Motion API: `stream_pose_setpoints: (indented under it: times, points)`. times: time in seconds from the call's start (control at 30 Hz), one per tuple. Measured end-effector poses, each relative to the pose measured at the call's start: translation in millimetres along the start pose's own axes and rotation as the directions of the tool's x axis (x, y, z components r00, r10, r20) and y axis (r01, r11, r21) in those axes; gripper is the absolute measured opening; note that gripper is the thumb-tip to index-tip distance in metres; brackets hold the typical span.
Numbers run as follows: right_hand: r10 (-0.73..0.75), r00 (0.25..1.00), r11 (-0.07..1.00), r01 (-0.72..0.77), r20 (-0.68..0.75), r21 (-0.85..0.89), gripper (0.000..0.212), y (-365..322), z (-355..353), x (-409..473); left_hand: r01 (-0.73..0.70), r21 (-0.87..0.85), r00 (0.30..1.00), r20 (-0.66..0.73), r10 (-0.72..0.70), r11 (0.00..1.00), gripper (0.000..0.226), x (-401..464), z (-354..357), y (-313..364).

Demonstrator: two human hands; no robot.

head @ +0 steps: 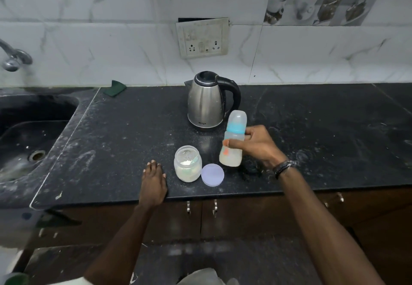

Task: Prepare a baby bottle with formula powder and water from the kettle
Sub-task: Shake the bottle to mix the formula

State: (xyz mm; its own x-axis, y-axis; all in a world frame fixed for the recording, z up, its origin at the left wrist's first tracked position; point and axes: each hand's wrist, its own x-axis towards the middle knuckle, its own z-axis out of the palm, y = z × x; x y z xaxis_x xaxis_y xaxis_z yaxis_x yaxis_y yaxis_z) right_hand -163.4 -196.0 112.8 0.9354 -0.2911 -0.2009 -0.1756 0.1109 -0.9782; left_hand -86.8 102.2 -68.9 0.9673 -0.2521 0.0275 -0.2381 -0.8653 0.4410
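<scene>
My right hand grips the baby bottle around its middle, upright with a slight tilt, just above the black counter. The bottle has a blue collar, a clear cap on top and cloudy liquid in its lower part. Left of it stands the open formula jar with white powder and a scoop inside; its round pale lid lies flat beside it. My left hand rests flat on the counter's front edge, left of the jar. The steel kettle with a black handle stands behind the bottle.
A dark sink with a tap lies at the left. A green cloth sits at the back by the wall. A socket plate hangs above the kettle. Cabinet doors with handles run below the counter.
</scene>
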Motion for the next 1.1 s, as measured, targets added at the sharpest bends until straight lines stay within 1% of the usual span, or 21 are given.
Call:
stream_pose_setpoints:
  times: [0.03, 0.1, 0.17, 0.23, 0.33, 0.37, 0.4, 0.47, 0.5, 0.57, 0.6, 0.67, 0.73, 0.77, 0.8, 0.83, 0.87, 0.9, 0.97, 1.07, 1.1]
  points:
    - [-0.030, 0.999, 0.999, 0.029, 0.026, 0.024, 0.034, 1.6, 0.6, -0.7, -0.006, -0.001, 1.000, -0.004, 0.006, 1.000, 0.044, 0.4, -0.3, -0.3]
    - [-0.048, 0.999, 0.990, 0.048, 0.001, 0.134, 0.035, 4.0, 1.7, -1.6, -0.010, -0.003, 1.000, -0.009, 0.010, 1.000, 0.044, 0.4, 0.1, -0.4]
    - [-0.044, 0.999, 0.998, 0.046, -0.032, 0.044, 0.025, 1.8, 3.5, -0.8, 0.000, 0.000, 1.000, -0.002, 0.000, 1.000, 0.044, -1.8, 1.0, -0.4]
    - [-0.017, 1.000, 1.000, 0.017, 0.027, -0.005, 0.023, 2.5, 3.4, -1.0, -0.006, -0.002, 1.000, -0.004, 0.005, 1.000, 0.044, -0.9, -0.2, 0.3]
    - [-0.030, 0.999, 0.986, 0.034, -0.026, 0.166, 0.037, 7.2, 6.2, 0.7, -0.010, -0.004, 1.000, -0.013, 0.009, 1.000, 0.044, 0.6, -1.2, 1.4]
    - [-0.027, 0.998, 0.989, 0.036, -0.063, 0.146, 0.036, 8.2, 6.2, 2.4, -0.004, -0.001, 1.000, -0.008, 0.004, 1.000, 0.044, -0.8, -0.8, 1.8]
    - [-0.020, 0.998, 0.998, 0.024, -0.064, 0.061, 0.031, 8.5, 6.6, 3.4, 0.000, 0.001, 1.000, -0.005, 0.000, 1.000, 0.044, -1.7, -0.8, 1.8]
    - [0.012, 1.000, 1.000, -0.012, 0.006, -0.005, 0.027, 10.9, 6.5, 1.6, -0.007, 0.000, 1.000, -0.012, 0.007, 1.000, 0.044, -1.8, -2.2, 1.6]
    - [-0.002, 1.000, 0.999, 0.002, -0.001, 0.051, 0.029, 13.2, 6.1, 2.3, -0.015, -0.001, 1.000, -0.018, 0.014, 1.000, 0.044, -1.4, -2.4, 1.5]
    - [0.001, 0.995, 0.971, 0.023, -0.101, 0.237, 0.029, 15.2, 6.6, 2.5, -0.011, 0.002, 1.000, -0.018, 0.011, 1.000, 0.044, -0.8, -1.9, 1.9]
    - [0.007, 0.991, 0.966, 0.028, -0.136, 0.256, 0.025, 14.3, 5.9, 3.1, -0.003, 0.003, 1.000, -0.012, 0.003, 1.000, 0.045, -1.7, -1.0, 2.2]
    - [0.051, 0.996, 0.986, -0.039, -0.069, 0.161, 0.023, 11.5, 6.0, 2.8, -0.002, 0.004, 1.000, -0.008, 0.002, 1.000, 0.046, -2.0, -0.9, 2.1]
    - [0.038, 0.999, 0.991, -0.035, -0.024, 0.128, 0.032, 10.5, 4.9, 2.3, -0.013, -0.005, 1.000, -0.016, 0.013, 1.000, 0.046, -0.8, -1.5, 1.0]
    - [0.010, 0.998, 0.988, 0.000, -0.060, 0.153, 0.033, 10.2, 5.7, 3.5, -0.015, -0.006, 1.000, -0.018, 0.015, 1.000, 0.046, -0.2, -1.2, 1.0]
    - [0.001, 0.993, 0.975, 0.025, -0.115, 0.222, 0.031, 10.6, 6.2, 4.2, -0.010, -0.007, 1.000, -0.014, 0.010, 1.000, 0.046, -0.6, -0.5, 0.9]
    - [-0.004, 0.987, 0.972, 0.042, -0.161, 0.233, 0.025, 9.9, 6.5, 5.6, -0.004, -0.008, 1.000, -0.009, 0.004, 1.000, 0.046, -1.0, 0.4, 0.7]
    - [-0.001, 0.985, 0.983, 0.033, -0.172, 0.180, 0.021, 8.4, 7.0, 6.0, -0.002, -0.008, 1.000, -0.006, 0.002, 1.000, 0.046, -1.4, 1.0, 0.2]
    - [0.013, 0.991, 0.993, 0.002, -0.130, 0.122, 0.019, 8.4, 7.7, 5.5, -0.006, -0.006, 1.000, -0.008, 0.006, 1.000, 0.046, -1.0, 1.1, 0.1]
    - [0.027, 0.998, 0.992, -0.020, -0.058, 0.121, 0.020, 11.3, 5.1, 6.1, -0.012, -0.006, 1.000, -0.013, 0.012, 1.000, 0.046, 0.1, 0.5, -0.6]
    - [-0.042, 0.982, 0.981, 0.075, -0.185, 0.179, 0.019, 13.5, 7.5, 7.4, -0.004, -0.003, 1.000, -0.011, 0.004, 1.000, 0.046, -1.0, 1.9, -1.0]
    - [-0.045, 0.981, 0.991, 0.067, -0.190, 0.113, 0.018, 12.1, 7.8, 7.8, -0.002, -0.004, 1.000, -0.010, 0.002, 1.000, 0.046, -1.5, 1.9, -0.9]
